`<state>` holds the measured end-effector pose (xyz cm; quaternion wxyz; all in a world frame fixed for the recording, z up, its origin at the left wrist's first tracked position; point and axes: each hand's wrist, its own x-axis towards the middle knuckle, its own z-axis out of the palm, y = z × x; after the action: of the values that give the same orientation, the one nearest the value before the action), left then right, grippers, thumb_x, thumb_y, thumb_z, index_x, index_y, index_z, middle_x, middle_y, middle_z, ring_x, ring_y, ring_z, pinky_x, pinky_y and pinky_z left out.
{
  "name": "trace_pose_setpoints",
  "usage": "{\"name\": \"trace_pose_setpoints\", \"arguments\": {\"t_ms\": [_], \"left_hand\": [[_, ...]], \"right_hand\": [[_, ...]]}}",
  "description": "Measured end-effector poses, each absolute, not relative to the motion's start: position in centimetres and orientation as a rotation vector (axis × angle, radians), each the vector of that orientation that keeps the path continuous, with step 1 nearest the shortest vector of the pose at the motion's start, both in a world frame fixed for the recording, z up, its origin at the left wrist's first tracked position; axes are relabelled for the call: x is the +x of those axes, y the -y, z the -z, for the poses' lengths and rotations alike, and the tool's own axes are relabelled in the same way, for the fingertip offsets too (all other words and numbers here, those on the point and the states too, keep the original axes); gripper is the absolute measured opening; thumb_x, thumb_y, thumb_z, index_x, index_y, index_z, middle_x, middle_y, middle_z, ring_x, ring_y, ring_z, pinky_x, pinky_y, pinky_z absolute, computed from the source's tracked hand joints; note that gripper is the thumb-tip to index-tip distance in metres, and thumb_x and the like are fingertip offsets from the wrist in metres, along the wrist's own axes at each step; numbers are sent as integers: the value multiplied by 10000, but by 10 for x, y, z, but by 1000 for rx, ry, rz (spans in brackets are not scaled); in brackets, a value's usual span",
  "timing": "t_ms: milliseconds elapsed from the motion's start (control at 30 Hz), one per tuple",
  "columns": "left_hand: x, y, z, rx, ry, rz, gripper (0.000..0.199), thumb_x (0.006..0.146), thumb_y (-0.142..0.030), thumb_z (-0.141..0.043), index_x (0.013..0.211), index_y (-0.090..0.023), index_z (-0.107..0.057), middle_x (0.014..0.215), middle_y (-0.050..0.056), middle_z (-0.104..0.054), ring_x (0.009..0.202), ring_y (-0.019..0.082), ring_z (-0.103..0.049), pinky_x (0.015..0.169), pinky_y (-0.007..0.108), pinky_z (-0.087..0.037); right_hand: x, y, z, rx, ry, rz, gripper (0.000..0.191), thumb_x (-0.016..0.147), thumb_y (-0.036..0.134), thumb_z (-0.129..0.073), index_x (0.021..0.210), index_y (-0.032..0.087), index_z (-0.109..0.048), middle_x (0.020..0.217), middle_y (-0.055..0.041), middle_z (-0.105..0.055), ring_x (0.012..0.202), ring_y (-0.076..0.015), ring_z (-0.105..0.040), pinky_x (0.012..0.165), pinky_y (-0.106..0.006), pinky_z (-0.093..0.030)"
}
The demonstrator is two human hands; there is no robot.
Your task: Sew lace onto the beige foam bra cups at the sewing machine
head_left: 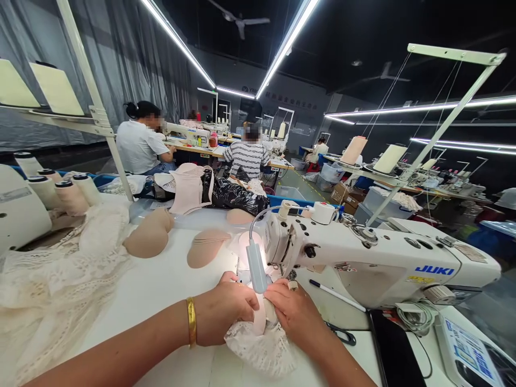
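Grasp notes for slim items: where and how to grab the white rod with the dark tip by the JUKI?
Probably mid-length on the white rod, pinched across its narrow width, from the near side. It lies slim and slanted, and the sewing machine rises just behind, crowding the far side.

Smooth, moulded-looking beige cloth on the cups (207,248); open, textured white lace (262,346) at lower centre; shiny gold-coloured metal for the bangle (191,321); glossy, crinkled black plastic on the bag (237,194); smooth white bench (161,301).

sewing workshop, juki machine (379,269), thread cones (64,196), rows of workstations
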<state>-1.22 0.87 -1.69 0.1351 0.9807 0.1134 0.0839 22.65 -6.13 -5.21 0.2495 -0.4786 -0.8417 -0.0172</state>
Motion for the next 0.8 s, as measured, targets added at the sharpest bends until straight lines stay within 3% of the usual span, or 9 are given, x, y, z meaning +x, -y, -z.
{"name": "trace_pose_setpoints", "arguments": {"t_ms": [167,400,633,800], "left_hand": [[-15,-10,9,2645,-312,-185,128,710,-145,-668,649,-173,-558,1178,-1,-725,1008,239,-694,937,430,-285],[-12,-21,15,2637,-297,-220,106,694,-114,-677,655,-182,-606,1162,-1,-747,969,227,-697,925,426,-281],[-10,-27,11,2750,-308,-262,216,711,-119,-684,613,-167,-498,982,-15,-760,793,185,-642,891,417,-291],[-8,-18,8,2892,-253,-210,263,608,-51,-651,622,-172,-419,756,-37,-675,680,171,-580,866,412,-300]], "right_hand": [[226,61,52,-1299,2323,63,377,889,-38,-469,1005,266,-660,1012,-24,-738,944,-221,-626,779,-318,-496],[228,58,57,-1297,2315,131,397,863,-46,-472,1019,272,-652,964,-24,-726,941,-226,-642,761,-314,-493],[228,62,54,-1247,2310,118,454,850,-70,-450,1050,276,-665,981,-18,-741,907,-214,-642,794,-328,-492],[232,64,58,-1173,2322,123,446,829,-96,-458,986,261,-674,979,-17,-745,904,-203,-638,771,-311,-467]]}}
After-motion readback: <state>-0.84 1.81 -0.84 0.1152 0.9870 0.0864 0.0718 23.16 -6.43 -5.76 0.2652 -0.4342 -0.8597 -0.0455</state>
